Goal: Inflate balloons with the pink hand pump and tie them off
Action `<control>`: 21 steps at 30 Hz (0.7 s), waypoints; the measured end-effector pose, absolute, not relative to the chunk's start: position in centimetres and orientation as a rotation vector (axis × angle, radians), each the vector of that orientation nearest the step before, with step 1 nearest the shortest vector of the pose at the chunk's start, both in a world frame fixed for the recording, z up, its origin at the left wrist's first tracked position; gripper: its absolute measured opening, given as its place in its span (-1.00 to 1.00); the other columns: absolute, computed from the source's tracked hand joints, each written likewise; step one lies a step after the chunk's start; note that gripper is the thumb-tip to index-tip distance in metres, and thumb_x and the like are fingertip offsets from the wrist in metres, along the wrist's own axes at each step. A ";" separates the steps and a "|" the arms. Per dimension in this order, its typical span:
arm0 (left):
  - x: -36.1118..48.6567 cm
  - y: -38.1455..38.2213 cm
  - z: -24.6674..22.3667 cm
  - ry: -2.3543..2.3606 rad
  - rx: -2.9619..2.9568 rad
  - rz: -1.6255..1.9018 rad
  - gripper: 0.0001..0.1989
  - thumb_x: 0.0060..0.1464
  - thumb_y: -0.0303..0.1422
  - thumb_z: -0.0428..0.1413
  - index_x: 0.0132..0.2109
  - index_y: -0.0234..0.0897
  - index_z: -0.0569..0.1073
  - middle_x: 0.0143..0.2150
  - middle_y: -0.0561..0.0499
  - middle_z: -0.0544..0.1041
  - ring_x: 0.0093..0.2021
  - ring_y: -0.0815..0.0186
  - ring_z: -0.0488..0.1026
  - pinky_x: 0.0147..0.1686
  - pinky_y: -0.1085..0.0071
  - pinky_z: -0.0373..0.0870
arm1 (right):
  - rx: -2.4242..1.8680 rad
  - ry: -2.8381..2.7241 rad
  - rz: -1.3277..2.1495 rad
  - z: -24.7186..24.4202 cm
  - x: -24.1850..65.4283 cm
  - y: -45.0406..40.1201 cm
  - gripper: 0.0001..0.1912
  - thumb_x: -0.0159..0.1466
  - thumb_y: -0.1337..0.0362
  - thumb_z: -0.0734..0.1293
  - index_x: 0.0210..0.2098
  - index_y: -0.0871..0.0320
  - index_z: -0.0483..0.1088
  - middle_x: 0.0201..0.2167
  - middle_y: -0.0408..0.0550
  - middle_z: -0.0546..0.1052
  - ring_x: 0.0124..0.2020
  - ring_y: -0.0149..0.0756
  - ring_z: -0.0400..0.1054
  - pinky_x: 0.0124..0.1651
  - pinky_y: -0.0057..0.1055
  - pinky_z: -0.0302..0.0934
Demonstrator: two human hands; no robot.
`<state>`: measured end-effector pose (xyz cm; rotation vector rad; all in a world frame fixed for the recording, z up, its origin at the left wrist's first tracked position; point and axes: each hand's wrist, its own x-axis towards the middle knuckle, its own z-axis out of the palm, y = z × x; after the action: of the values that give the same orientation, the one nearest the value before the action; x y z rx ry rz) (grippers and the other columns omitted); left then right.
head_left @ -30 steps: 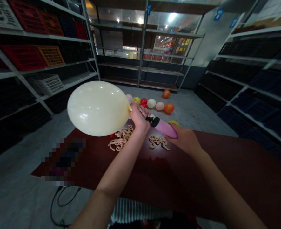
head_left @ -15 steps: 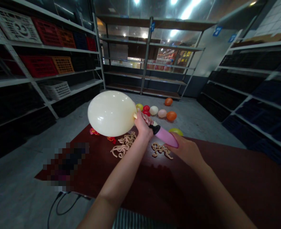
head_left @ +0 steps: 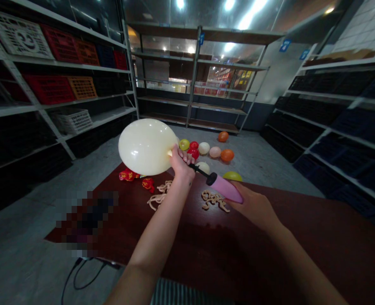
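A large, cream-white inflated balloon (head_left: 147, 146) hangs over the far left part of the table. My left hand (head_left: 181, 163) is closed around the balloon's neck and the near end of the pump, where the two meet. The pink hand pump (head_left: 225, 188) slants down to the right, a length of its black rod showing. My right hand (head_left: 252, 205) is wrapped round the pump's pink body. Tan uninflated balloons (head_left: 157, 199) lie partly hidden under my left forearm. More tan ones (head_left: 214, 200) lie below the pump.
Red wrapped pieces (head_left: 128, 175) lie on the dark red table (head_left: 206, 250) near its far left edge. A blurred dark object is at the table's left. Several balloons, one orange (head_left: 227, 155), rest on the floor beyond. Shelves with crates (head_left: 56, 89) stand left; cables hang at lower left.
My hands have moved apart, and more of the pump's black rod shows between them. The balloon and my left hand have shifted slightly left; the balloon looks slightly smaller.
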<state>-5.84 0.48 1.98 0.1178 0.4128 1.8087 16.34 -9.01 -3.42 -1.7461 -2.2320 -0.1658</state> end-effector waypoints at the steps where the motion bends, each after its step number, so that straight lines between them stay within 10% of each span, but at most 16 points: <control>1: -6.2 0.6 2.1 0.421 0.110 1.810 -0.51 0.34 -0.31 0.04 -0.54 -0.22 0.04 -0.72 0.22 -0.02 -0.77 0.49 -0.06 -0.70 0.49 -0.06 | -1.770 -2.223 -0.155 -3.7 17.1 -9.3 -0.45 0.27 -0.04 0.35 0.23 -0.12 0.38 0.07 -0.06 0.62 -0.08 0.06 0.60 -0.13 -0.11 0.50; 10: -7.3 1.1 2.2 0.429 0.072 1.724 -0.54 0.37 -0.34 -0.01 -0.52 -0.23 0.04 -0.73 0.23 -0.02 -0.77 0.50 -0.07 -0.71 0.51 -0.06 | -1.751 -2.150 -0.068 -5.0 23.2 -12.0 -0.42 0.17 -0.16 0.37 0.20 -0.49 0.36 -0.02 -0.22 0.65 -0.16 0.21 0.60 -0.16 0.09 0.54; 21: -6.1 0.8 1.9 0.356 0.161 1.852 -0.46 0.37 -0.26 0.05 -0.56 -0.24 0.04 -0.73 0.21 -0.02 -0.76 0.50 -0.07 -0.70 0.51 -0.06 | -1.751 -2.301 -0.067 -2.1 18.4 -9.0 -0.46 0.24 -0.02 0.35 0.18 -0.01 0.43 -0.12 -0.04 0.68 -0.20 -0.04 0.61 -0.18 -0.23 0.42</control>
<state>-6.11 0.80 1.87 0.1607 0.3561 1.8520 18.38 -9.00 -2.09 -1.7510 -2.3008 -0.0672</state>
